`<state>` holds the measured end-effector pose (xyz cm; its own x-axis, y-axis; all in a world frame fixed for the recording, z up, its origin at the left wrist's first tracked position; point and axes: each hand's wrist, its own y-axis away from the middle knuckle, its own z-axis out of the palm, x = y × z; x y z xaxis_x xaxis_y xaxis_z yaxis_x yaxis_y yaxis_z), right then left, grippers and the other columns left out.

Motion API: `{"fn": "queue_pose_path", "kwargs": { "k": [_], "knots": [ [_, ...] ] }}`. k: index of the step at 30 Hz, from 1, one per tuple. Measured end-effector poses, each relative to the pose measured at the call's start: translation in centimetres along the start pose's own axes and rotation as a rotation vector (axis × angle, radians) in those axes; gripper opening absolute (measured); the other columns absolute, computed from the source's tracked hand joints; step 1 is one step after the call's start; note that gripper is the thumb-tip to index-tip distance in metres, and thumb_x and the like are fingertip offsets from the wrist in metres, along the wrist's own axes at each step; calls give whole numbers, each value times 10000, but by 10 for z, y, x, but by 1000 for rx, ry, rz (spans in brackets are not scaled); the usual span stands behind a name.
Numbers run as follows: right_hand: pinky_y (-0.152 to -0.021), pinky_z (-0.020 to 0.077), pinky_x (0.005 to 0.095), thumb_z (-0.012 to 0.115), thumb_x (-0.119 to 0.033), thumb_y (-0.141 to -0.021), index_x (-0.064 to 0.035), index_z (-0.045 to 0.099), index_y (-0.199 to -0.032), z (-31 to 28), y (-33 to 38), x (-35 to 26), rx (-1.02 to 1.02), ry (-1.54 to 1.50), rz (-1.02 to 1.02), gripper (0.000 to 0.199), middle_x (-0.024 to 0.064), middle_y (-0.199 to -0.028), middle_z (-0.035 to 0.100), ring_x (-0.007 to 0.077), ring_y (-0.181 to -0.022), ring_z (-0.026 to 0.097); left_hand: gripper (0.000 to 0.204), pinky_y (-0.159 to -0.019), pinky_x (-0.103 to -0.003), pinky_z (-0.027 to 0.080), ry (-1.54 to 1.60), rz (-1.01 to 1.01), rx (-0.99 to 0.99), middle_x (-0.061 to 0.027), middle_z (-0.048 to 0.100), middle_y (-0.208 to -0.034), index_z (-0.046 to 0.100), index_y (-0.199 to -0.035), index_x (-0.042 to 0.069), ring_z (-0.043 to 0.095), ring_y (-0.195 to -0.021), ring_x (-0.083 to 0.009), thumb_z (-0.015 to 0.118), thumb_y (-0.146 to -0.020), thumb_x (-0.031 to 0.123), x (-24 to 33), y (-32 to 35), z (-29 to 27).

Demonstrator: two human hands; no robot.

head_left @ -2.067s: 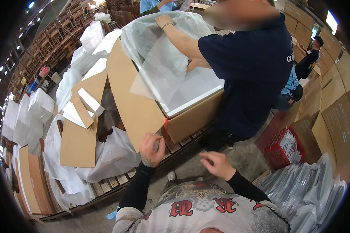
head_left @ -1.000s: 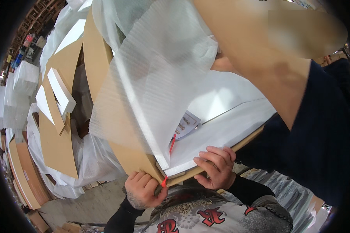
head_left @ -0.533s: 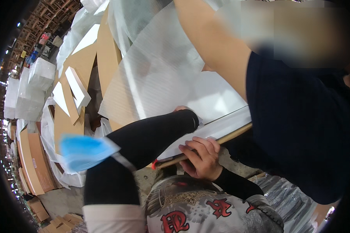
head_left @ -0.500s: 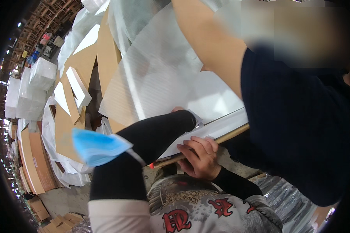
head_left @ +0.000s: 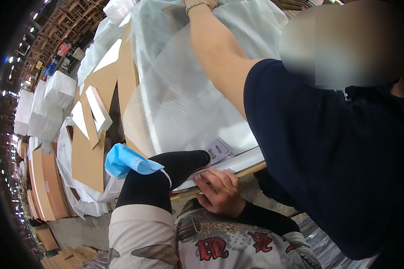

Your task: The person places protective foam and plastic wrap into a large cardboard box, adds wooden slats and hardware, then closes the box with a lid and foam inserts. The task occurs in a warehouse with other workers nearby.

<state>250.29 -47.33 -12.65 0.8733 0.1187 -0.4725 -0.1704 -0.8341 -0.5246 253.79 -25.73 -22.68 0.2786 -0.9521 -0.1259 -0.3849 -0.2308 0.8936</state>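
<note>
In front of me a white panel (head_left: 238, 117) lies under a translucent foam sheet (head_left: 175, 80). My right hand (head_left: 220, 192) grips the panel's near edge, fingers over the top and thumb on the near side. My left arm, in a black sleeve, reaches across to the same edge. Little of my left hand (head_left: 204, 167) shows past the cuff, and its fingers are hidden. Beside it lies a small printed card (head_left: 218, 150) with pictures of small parts. A blue face mask (head_left: 131, 161) hangs by its loop on my left arm.
A co-worker in a dark shirt (head_left: 309, 148) leans in from the right, one arm stretched over the foam sheet. Cardboard sheets (head_left: 89, 157) and white blocks (head_left: 98, 107) lie at the left. Wrapped white stacks (head_left: 54, 101) stand beyond; plastic-wrapped goods (head_left: 321, 244) are at lower right.
My left forearm has drawn back toward me, uncovering the printed card. The mask has swung and turned. The co-worker's shoulder has come further left, with the hand now showing at the far side.
</note>
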Motion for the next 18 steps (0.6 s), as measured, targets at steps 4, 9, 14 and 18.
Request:
{"fn": "queue_pose_path", "kwargs": {
  "k": [4, 9, 14, 18],
  "knots": [
    [-1037, 364, 445, 677, -353, -878, -103, 689, -1253, -6, -3, -2, -55, -39, 29, 451, 96, -1244, 628, 243, -1201, 567, 377, -762, -437, 565, 26, 23, 28, -140, 740, -1008, 694, -1221, 132, 732, -914, -322, 629, -850, 148, -2, -7, -4],
    [-1030, 347, 429, 700, -362, -829, -143, 717, -1183, -6, -4, 3, -15, -33, -13, 416, 24, -1200, 644, 198, -1182, 560, 400, -768, -435, 563, 38, 31, 34, -144, 739, -1009, 682, -1243, 139, 730, -913, -325, 625, -847, 137, -3, -12, -7],
    [-1069, 321, 421, 658, -364, -810, -134, 741, -1096, 4, 4, 8, 42, 14, -54, 377, 37, -1206, 667, 195, -1187, 583, 425, -773, -434, 561, 48, 36, 36, -147, 737, -1010, 670, -1266, 147, 728, -913, -329, 620, -845, 125, -5, -22, -9],
    [-1082, 308, 430, 657, -382, -795, -122, 750, -1089, 5, 5, 11, 44, 56, -80, 404, 39, -1219, 664, 206, -1200, 582, 445, -778, -432, 560, 61, 44, 49, -150, 736, -1011, 660, -1284, 152, 726, -912, -331, 617, -843, 116, -8, -26, -12]
  ]
}}
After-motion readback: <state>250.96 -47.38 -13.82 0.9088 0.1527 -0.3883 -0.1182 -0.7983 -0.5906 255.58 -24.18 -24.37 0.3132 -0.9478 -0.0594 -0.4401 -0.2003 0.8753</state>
